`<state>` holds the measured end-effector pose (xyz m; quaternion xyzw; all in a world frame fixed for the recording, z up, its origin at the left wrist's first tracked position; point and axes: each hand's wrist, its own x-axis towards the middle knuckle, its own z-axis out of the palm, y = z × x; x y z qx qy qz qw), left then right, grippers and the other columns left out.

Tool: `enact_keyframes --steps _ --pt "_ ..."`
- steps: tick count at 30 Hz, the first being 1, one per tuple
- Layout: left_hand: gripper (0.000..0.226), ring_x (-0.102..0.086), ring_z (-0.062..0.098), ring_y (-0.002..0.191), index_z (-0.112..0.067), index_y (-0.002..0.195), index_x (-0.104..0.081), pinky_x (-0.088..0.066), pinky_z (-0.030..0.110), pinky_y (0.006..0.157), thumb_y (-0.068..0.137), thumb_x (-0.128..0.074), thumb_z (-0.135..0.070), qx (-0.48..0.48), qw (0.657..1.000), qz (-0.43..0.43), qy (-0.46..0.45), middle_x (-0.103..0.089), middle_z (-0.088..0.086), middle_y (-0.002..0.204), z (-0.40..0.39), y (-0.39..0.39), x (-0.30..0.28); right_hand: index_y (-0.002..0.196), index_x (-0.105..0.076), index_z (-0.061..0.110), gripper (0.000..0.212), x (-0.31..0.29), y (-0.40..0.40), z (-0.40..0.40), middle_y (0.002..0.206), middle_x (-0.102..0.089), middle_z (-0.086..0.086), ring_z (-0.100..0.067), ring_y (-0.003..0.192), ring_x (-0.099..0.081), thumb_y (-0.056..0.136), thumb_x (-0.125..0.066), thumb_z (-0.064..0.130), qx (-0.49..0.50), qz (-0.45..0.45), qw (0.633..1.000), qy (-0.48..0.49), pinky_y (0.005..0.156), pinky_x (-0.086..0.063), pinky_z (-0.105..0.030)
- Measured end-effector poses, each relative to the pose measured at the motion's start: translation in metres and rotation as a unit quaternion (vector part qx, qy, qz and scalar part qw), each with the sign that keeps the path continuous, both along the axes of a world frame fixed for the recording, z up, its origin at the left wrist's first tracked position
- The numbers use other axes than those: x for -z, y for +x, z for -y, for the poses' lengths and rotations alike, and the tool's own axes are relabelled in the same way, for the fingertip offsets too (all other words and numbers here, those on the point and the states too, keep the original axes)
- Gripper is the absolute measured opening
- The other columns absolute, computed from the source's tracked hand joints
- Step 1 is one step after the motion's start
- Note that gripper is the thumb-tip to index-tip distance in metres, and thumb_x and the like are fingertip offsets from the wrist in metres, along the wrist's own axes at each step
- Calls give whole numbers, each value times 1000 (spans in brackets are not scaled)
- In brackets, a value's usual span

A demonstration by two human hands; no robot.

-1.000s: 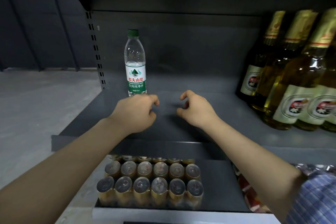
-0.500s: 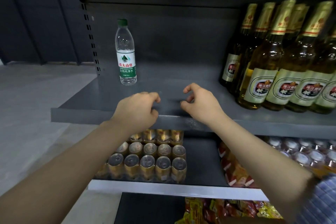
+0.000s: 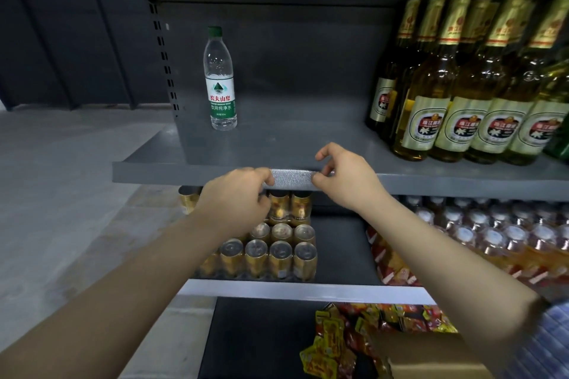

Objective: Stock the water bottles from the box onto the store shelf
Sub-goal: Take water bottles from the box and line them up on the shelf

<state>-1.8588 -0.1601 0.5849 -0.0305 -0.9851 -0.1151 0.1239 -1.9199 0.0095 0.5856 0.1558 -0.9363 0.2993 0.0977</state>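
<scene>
Head view: fingers of the left hand [image 3: 235,194] are loosely curled and hold nothing, in front of the shelf [image 3: 446,184] edge. Fingers of the right hand [image 3: 346,177] are likewise loosely curled and empty, over the same edge. The water bottle [image 3: 220,78] stands upright at far left on the shelf. Beer bottles [image 3: 462,95] stand right. Gold cans [image 3: 278,251] sit below.

Head cam, single view.
Looks fwd/down, close to the shelf [image 3: 308,148] front edge, from arm's reach.
</scene>
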Motion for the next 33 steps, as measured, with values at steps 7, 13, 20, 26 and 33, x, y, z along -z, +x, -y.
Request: enact_keyframes --steps 7,13,20,26,33 --pt "22 -55 15 100 -26 110 -53 -46 29 76 89 -47 -27 34 999 36 -21 -60 -8 113 -10 42 8 108 -50 16 28 4 46 -12 85 -66 -4 -20 80 -57 82 -57 20 12 9 1000 -10 72 -47 -34" --pt "24 -55 16 93 -25 113 -52 -39 27 67 90 -45 -26 55 996 60 -42 -61 -5 110 -23 69 19 109 -52 15 29 14 80 -43 83 -61 1 -18 77 -55 81 -60 19 44 25 998 -33 68 -41 -28" --pt "22 -56 17 94 -28 109 -54 -43 30 69 89 -44 -25 80 994 67 -41 -61 -6 109 -59 98 34 109 -51 16 28 33 122 -98 86 -60 1 -17 77 -53 83 -59 21 82 41 996 -18 66 -37 -26" --pt "28 -54 17 98 -30 114 -56 -44 29 71 88 -45 -26 96 992 63 -42 -56 -9 102 -104 114 45 104 -52 15 23 43 149 -150 80 -58 3 -19 73 -52 82 -57 18 114 60 992 -13 64 -36 -27" --pt "27 -47 12 84 -26 115 -54 -39 28 67 90 -44 -26 131 988 74 -35 -58 -7 101 -169 127 55 105 -51 12 24 47 170 -220 86 -62 -5 -24 74 -55 83 -58 19 128 76 989 5 64 -41 -32"
